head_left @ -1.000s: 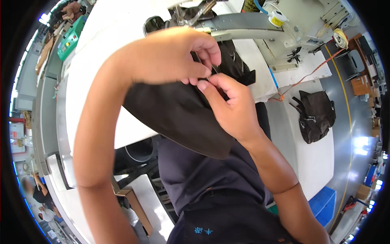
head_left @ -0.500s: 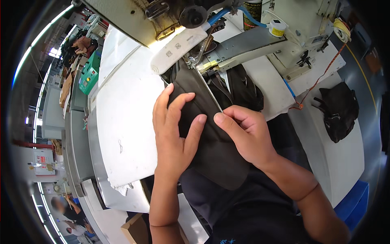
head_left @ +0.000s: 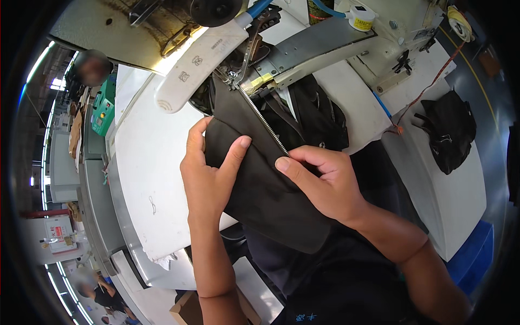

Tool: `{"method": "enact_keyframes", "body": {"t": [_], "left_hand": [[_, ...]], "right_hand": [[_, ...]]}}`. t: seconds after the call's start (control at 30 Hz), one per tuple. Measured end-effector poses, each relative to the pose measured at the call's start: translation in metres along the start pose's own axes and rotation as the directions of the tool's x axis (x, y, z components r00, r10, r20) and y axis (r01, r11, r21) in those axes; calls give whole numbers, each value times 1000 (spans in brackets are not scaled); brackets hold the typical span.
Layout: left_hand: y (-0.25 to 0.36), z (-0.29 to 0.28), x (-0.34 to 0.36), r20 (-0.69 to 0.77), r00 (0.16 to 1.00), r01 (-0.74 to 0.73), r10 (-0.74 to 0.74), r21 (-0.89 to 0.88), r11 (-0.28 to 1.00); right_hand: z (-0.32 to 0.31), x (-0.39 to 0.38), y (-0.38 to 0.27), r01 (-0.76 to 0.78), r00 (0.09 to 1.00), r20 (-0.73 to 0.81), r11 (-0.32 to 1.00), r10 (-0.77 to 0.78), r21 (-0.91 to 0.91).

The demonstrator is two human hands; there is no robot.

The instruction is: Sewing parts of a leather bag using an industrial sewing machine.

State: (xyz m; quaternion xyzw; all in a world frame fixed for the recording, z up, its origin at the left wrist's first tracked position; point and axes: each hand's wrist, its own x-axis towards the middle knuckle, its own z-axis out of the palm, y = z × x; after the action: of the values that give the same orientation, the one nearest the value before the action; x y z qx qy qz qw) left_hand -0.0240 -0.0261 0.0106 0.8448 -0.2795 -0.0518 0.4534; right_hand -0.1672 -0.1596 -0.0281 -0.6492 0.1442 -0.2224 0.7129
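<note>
A dark fabric piece (head_left: 254, 179) with a silver-toothed zipper (head_left: 262, 120) along its right edge runs from my lap up to the sewing machine's presser foot (head_left: 232, 81). My right hand (head_left: 325, 184) pinches that edge between thumb and fingers at the zipper's near end. At the fabric's left edge, my left hand (head_left: 208, 173) holds it with the thumb on top and the fingers partly hidden underneath. More black fabric with straps (head_left: 309, 111) bunches under the machine's arm (head_left: 314, 59), to the right of the zipper.
A white work table (head_left: 151, 179) spreads to the left, with a loose thread on it. Another black fabric item (head_left: 449, 130) lies on the right-hand surface. A small white bottle (head_left: 361, 19) stands on the machine. A green box (head_left: 103, 111) and co-workers are farther left.
My left hand has moved left and down; its spread fingers now curl around the fabric's left edge. My right hand keeps its pinch, slightly lower. The view has shifted, and a person appears at upper left.
</note>
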Motion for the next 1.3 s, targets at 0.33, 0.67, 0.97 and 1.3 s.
{"method": "enact_keyframes", "body": {"t": [0.33,0.67,0.97,1.3], "left_hand": [[-9,1,0,16,999,31,-28,-142,989],[-16,-19,-17,18,1000,-8,11,-157,988],[-6,-29,-13,92,995,59,-43,-184,981],[-6,-32,-5,93,996,27,-7,-219,975]], "right_hand": [[-2,0,8,89,995,-34,994,-91,-56],[-6,2,-21,19,999,39,999,-18,-36],[-3,1,-29,-58,997,42,998,58,-12],[2,5,-24,-58,998,8,998,57,35]]}}
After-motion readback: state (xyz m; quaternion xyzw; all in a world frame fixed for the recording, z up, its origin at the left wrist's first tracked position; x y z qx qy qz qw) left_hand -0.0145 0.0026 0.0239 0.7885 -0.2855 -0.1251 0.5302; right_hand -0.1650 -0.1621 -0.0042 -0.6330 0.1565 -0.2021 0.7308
